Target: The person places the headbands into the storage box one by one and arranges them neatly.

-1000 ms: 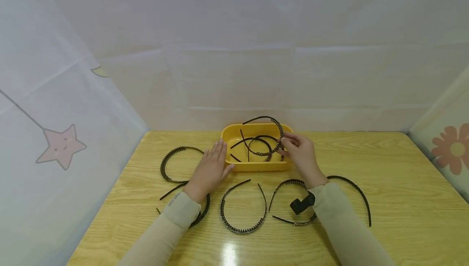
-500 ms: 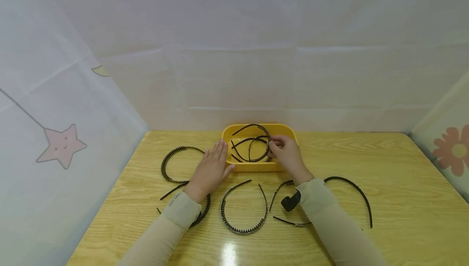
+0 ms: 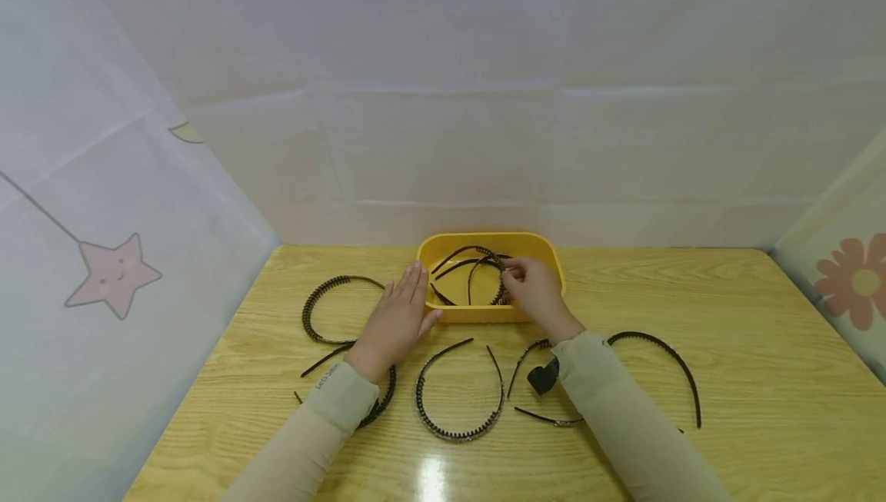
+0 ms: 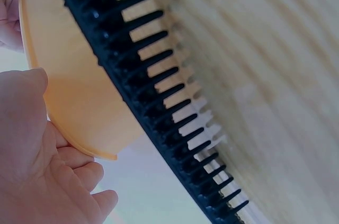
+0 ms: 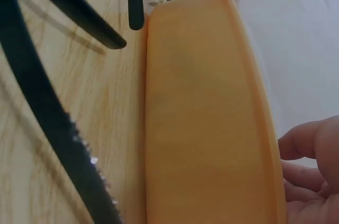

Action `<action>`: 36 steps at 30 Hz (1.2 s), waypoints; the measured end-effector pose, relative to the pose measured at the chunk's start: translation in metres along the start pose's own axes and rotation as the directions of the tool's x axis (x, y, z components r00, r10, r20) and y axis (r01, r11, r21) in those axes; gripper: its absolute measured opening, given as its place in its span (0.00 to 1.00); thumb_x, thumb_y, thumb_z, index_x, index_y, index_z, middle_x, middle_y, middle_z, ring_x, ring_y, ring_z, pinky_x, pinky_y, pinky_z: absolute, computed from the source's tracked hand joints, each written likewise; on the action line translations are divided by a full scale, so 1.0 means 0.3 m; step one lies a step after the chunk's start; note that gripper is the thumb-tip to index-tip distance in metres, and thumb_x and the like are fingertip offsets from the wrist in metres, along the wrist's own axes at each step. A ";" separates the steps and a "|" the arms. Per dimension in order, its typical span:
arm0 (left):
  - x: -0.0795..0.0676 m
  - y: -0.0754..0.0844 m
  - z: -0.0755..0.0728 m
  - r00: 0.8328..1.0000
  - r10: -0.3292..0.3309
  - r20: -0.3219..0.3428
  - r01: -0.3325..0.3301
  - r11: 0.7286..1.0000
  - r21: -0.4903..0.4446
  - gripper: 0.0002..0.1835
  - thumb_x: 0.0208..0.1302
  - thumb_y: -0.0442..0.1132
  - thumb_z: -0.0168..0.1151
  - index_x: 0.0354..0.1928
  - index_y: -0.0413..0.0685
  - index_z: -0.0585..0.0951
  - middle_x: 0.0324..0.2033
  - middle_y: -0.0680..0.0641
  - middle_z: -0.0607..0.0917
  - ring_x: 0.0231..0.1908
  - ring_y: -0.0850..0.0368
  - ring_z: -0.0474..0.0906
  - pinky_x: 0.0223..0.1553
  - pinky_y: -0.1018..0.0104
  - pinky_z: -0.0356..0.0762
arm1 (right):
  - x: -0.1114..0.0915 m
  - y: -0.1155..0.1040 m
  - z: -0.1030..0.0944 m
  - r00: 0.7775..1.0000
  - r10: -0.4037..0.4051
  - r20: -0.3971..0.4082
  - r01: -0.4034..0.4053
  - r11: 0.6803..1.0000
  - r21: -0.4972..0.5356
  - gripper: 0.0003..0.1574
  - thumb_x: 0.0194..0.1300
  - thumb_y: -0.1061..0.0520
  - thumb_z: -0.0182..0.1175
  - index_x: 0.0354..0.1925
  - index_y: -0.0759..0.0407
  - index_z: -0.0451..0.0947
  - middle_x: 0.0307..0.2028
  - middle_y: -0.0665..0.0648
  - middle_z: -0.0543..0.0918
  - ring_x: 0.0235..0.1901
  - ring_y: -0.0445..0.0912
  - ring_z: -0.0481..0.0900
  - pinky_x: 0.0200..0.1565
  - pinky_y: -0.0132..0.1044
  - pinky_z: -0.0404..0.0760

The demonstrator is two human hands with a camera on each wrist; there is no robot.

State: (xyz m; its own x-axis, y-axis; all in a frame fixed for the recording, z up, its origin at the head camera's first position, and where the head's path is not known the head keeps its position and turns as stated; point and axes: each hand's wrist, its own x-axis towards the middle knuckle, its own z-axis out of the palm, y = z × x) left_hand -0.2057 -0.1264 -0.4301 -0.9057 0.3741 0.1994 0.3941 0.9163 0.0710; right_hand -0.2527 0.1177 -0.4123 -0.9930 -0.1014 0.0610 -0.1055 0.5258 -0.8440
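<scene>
Beyond the loose headband [image 3: 460, 435] on the table [image 3: 692, 294], the left hand [image 3: 394, 325], straight fingers against the yellow box [image 3: 494, 315], would best brace it while the right hand [image 3: 536, 294] gently lays flat the pinched headband [image 3: 477, 247] inside.

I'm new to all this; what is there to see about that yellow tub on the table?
The yellow tub is oblong and open-topped, with rounded corners, a thin rim and smooth walls that look like plastic. It stands upright near the far edge of the table. Several black headbands lie inside. The left hand rests against its left end; the right hand reaches in, seemingly pinching a headband.
</scene>
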 end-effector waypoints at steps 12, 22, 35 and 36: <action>-0.003 -0.003 -0.001 1.000 -0.012 0.026 0.012 1.000 -0.008 0.40 0.70 0.61 0.36 0.72 0.39 0.46 0.72 0.40 0.47 0.71 0.49 0.40 0.68 0.47 0.46 | -0.005 0.001 0.007 0.998 -0.060 -0.014 0.057 0.990 -0.130 0.18 0.65 0.58 0.54 0.52 0.61 0.77 0.41 0.58 0.82 0.39 0.48 0.80 0.36 0.39 0.80; -0.004 -0.006 0.002 1.000 -0.013 0.006 0.013 1.000 -0.021 0.40 0.69 0.58 0.42 0.71 0.39 0.48 0.71 0.40 0.47 0.71 0.47 0.43 0.67 0.45 0.48 | -0.024 0.006 0.002 0.994 -0.107 -0.032 0.106 0.994 -0.023 0.15 0.65 0.58 0.54 0.49 0.58 0.78 0.41 0.56 0.81 0.39 0.47 0.77 0.27 0.36 0.78; -0.005 -0.002 0.011 1.000 -0.009 0.004 0.009 1.000 -0.010 0.39 0.70 0.58 0.41 0.71 0.39 0.47 0.71 0.40 0.47 0.71 0.48 0.42 0.68 0.46 0.49 | -0.100 0.003 -0.103 0.968 -0.251 0.007 0.251 0.965 -0.082 0.13 0.67 0.57 0.53 0.48 0.55 0.78 0.43 0.55 0.81 0.41 0.46 0.78 0.42 0.41 0.81; -0.005 -0.002 0.011 1.000 -0.010 0.005 0.010 1.000 -0.008 0.39 0.70 0.59 0.40 0.71 0.39 0.47 0.72 0.40 0.47 0.71 0.48 0.42 0.68 0.46 0.48 | -0.108 -0.002 -0.118 0.966 -0.257 0.012 0.257 0.961 -0.103 0.13 0.67 0.57 0.53 0.48 0.56 0.78 0.44 0.56 0.81 0.41 0.46 0.78 0.42 0.42 0.81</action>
State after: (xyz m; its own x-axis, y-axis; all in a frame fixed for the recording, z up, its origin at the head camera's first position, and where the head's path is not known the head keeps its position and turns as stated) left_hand -0.2052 -0.1271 -0.4337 -0.9105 0.3653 0.1938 0.3859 0.9190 0.0808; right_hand -0.2224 0.1508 -0.3950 -0.9317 -0.2436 0.2695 -0.3622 0.5663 -0.7404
